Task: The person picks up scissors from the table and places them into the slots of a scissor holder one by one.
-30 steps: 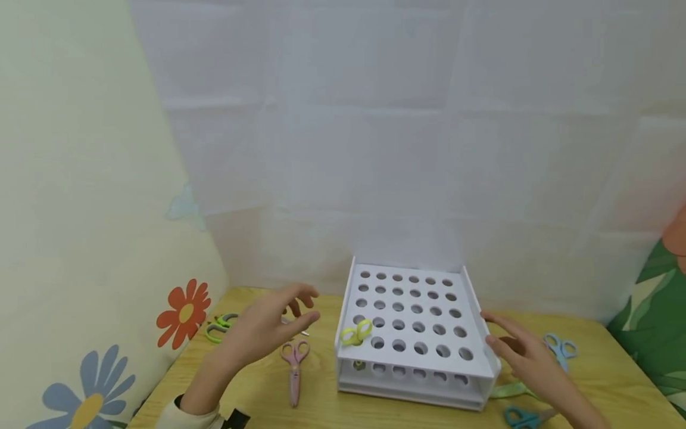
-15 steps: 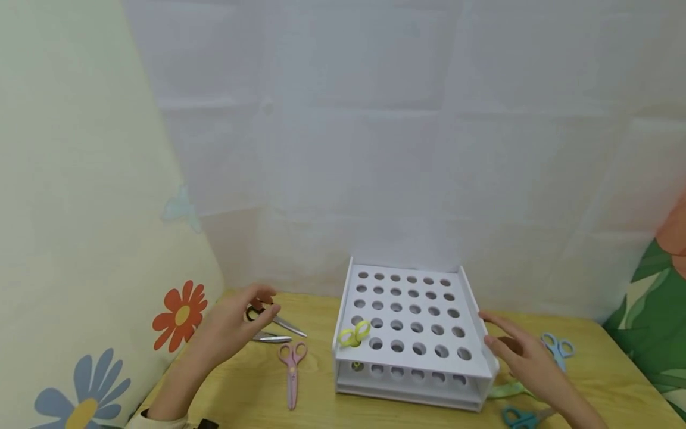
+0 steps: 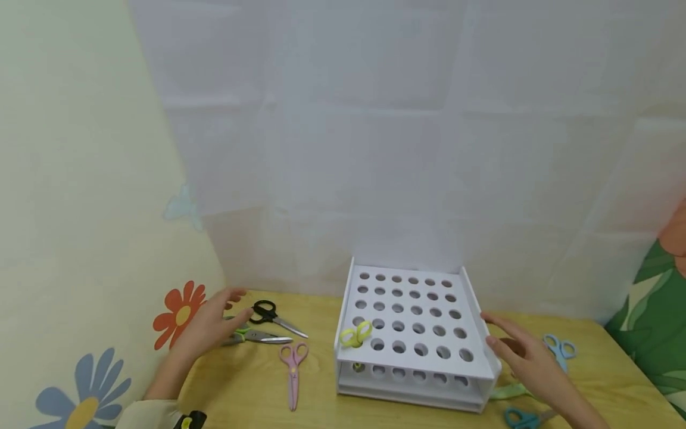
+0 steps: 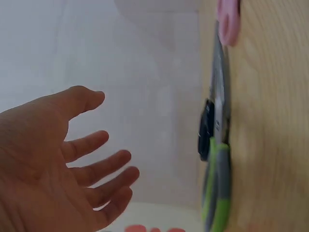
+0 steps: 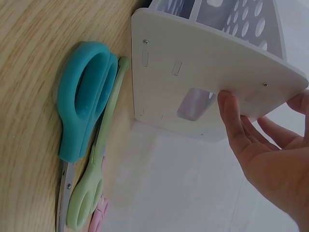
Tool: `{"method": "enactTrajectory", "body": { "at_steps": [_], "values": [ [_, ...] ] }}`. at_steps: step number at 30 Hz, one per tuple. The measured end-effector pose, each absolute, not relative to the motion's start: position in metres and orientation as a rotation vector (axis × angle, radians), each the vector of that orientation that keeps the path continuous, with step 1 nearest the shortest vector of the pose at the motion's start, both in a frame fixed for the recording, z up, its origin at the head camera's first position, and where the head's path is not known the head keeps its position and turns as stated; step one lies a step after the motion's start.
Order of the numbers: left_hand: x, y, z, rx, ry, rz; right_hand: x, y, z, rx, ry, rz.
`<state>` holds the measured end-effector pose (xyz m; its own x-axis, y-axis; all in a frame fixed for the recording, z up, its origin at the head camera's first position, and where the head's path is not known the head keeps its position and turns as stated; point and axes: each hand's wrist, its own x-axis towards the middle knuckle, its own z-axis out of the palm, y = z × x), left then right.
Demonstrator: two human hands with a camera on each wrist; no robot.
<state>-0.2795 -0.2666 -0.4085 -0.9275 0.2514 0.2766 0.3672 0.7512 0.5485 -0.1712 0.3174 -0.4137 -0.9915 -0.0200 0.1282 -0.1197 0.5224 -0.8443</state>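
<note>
My left hand (image 3: 209,325) hovers over the left side of the table, fingers spread and holding nothing. Close by lie green-and-grey scissors (image 3: 262,337), their handles partly hidden by the hand in the head view, and black-handled scissors (image 3: 265,311). Pink scissors (image 3: 293,369) lie nearer the rack. My right hand (image 3: 530,360) touches the right side panel of a white rack (image 5: 169,53) with its fingertips. That rack has rows of round holes. Yellow-handled scissors (image 3: 356,335) stand in a front-left hole, handles up.
Right of the rack lie teal scissors (image 5: 82,101), light green scissors (image 5: 86,191) and light blue scissors (image 3: 560,348), partly behind the right hand. Pink handles (image 5: 99,215) show beyond them in the right wrist view. A white sheet (image 3: 321,149) hangs behind the wooden table (image 3: 316,304).
My left hand has moved left, away from the rack, uncovering the black-handled scissors and the blades of the green-and-grey ones. The right hand stays at the rack's side.
</note>
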Motion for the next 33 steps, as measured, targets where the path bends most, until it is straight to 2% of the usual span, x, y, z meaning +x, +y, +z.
{"method": "enactTrajectory", "body": {
  "at_steps": [8, 13, 33],
  "values": [
    [-0.286, -0.296, -0.44, -0.346, -3.019, -0.699, -0.171, 0.313, -0.417, 0.11, -2.655, 1.467],
    [-0.288, -0.306, -0.44, -0.264, -3.072, -0.605, -0.171, 0.312, -0.417, 0.102, -2.659, 1.461],
    [-0.296, -0.319, -0.45, -0.159, -3.042, -0.72, -0.167, 0.314, -0.415, 0.138, -2.633, 1.369]
  ]
}}
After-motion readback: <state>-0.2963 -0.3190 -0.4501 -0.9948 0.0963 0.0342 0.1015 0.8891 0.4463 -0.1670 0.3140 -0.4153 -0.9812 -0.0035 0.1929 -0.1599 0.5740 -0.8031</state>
